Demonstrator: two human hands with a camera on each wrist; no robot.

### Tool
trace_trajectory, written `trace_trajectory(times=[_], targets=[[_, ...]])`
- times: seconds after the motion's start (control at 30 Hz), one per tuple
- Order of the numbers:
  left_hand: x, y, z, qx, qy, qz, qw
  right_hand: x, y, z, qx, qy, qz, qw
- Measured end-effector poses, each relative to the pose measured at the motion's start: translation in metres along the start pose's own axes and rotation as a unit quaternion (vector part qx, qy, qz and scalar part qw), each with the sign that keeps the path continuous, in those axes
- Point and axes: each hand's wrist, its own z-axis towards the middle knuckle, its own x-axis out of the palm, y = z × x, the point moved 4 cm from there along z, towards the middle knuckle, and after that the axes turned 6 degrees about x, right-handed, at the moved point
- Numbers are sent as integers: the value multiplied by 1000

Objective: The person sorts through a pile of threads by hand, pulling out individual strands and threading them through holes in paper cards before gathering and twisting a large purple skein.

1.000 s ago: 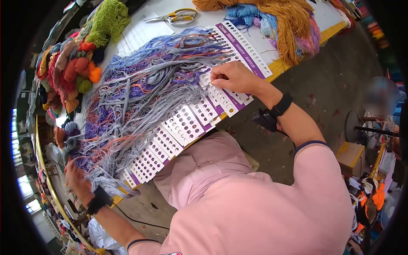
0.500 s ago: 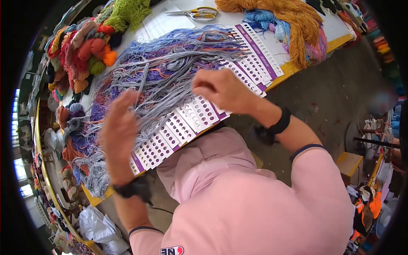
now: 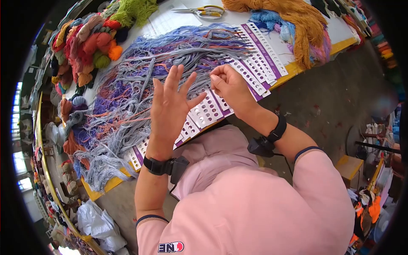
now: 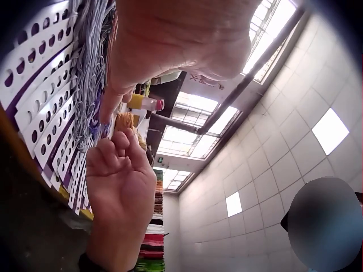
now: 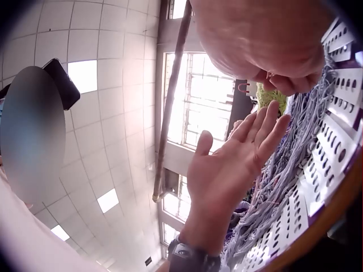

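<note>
My left hand (image 3: 169, 104) is raised over the thread bundles with its fingers spread; nothing shows in its palm in the right wrist view. Close to its right, my right hand (image 3: 233, 91) has curled fingers, the thumb against the index finger, and no held thing is visible there. Beneath both hands lies a wide mass of grey, blue, purple and coral threads (image 3: 123, 91). White and purple cards with rows of punched holes (image 3: 204, 111) overlap along the table's near edge, with threads running from their far ends. The left hand hides part of the threads and cards.
Yellow-handled scissors (image 3: 208, 13) and a paper sheet (image 3: 163, 23) lie at the back. A mustard yarn hank (image 3: 293, 21) is at back right, lime yarn (image 3: 135, 12) and mixed skeins (image 3: 91, 46) at back left. A white plastic bag (image 3: 100, 225) sits lower left.
My left hand has come up from the threads at the table's left end and moved right, its fingers spreading. The right hand has turned, staying near the cards. The head view has shifted slightly.
</note>
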Motion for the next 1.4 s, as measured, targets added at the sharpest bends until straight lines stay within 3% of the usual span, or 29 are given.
trace_trajectory(times=[0.17,0.27,0.4,0.43,0.53,0.57,0.6,0.63,0.67,0.7,0.73,0.77,0.8,0.83,0.87,0.9,0.93,0.97,1.0,1.03,1.07,1.1,1.13,1.17,1.23,1.27,1.3,1.4], targets=[[3,3,0,9,13,23,1000,15,1,-7,-32,41,-66,996],[1,3,-2,12,13,33,999,23,17,-17,-25,64,-230,971],[8,9,-3,19,-7,95,995,39,12,-20,-41,97,-245,964],[7,10,-4,21,-12,104,994,41,11,-20,-93,82,-242,962],[4,14,-5,20,-7,150,988,37,7,-18,-88,96,-205,970],[2,14,-4,15,-6,185,983,32,8,-19,-36,116,-215,969],[1,15,-3,10,-5,221,975,28,12,-19,-34,128,-173,976],[-2,16,-3,61,-78,325,941,24,14,-19,-32,142,-131,981],[-11,16,-3,18,-64,345,936,19,16,-19,-30,158,-88,983],[-26,8,-3,-24,-50,366,929,11,11,-16,18,190,38,981],[-37,3,-4,-66,-37,385,920,-1,18,-15,4,183,147,972],[-40,-2,-6,-28,-60,420,905,-18,37,-17,22,197,293,935],[-44,-8,-9,9,-84,452,888,-42,49,-14,12,284,458,842],[-53,-22,-12,-10,-97,394,914,-74,68,-18,-15,184,386,904],[-68,-41,-13,-18,-111,374,921,-113,83,-12,-32,248,564,787],[-78,-64,-16,-3,-149,393,908,-158,109,-12,-49,188,570,799],[-112,-92,-20,23,-194,391,900,-221,131,-13,-77,82,534,838],[-146,-118,-22,49,-236,388,889,-299,146,-17,-176,22,381,908],[-159,-141,-23,132,-269,566,768,-377,164,-30,-302,-68,271,912],[-163,-157,-24,209,-288,711,606,-378,176,-42,-353,-196,198,893],[-157,-163,-23,277,-294,817,411,-363,197,-57,-397,-316,120,853],[-145,-150,-9,256,-258,759,540,-337,208,-67,-434,-428,42,792],[-113,-124,4,226,-212,688,656,-272,199,-49,-413,-389,29,823],[-55,-86,14,149,-150,586,782,-238,175,-28,-381,-351,-252,817],[-4,-10,33,-37,-39,411,910,-161,115,16,-271,-54,-288,917],[16,20,39,-60,9,356,932,-123,82,34,-189,77,-302,931],[21,44,48,-79,33,330,940,-101,66,38,-92,89,-335,934],[13,74,69,-181,-77,191,962,-98,17,63,-88,161,-352,918]])
